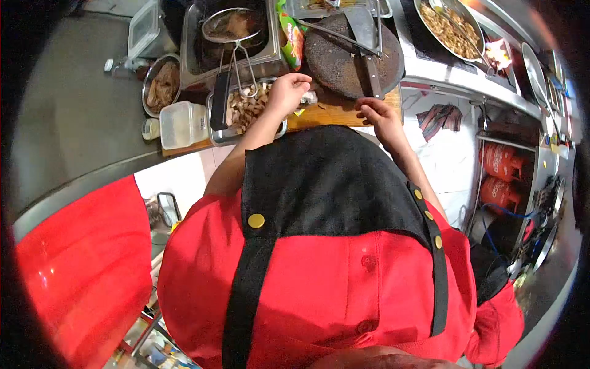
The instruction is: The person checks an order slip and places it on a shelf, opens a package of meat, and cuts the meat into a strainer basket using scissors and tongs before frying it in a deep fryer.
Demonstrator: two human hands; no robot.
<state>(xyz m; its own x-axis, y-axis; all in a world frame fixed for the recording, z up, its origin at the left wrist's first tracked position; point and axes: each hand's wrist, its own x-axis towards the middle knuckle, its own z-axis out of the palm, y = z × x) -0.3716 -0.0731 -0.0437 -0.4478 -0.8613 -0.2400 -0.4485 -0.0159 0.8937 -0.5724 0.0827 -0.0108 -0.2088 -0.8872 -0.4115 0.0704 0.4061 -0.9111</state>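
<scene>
My left hand is above the right edge of a metal tray of diced pieces, its fingers bent together; anything between them is too small to make out. Close to the black handle of a wide-bladed tool, my right hand has curled fingers, and whether it touches the handle is unclear. That tool lies across a round, dark, worn board. A small whitish item sits just right of my left hand. Over the tray's left part stands another black handle.
A strainer rests over a metal basin. Further left are a steel bowl and a plastic container. A green packet stands behind. At the right are a pan of food and red gas cylinders.
</scene>
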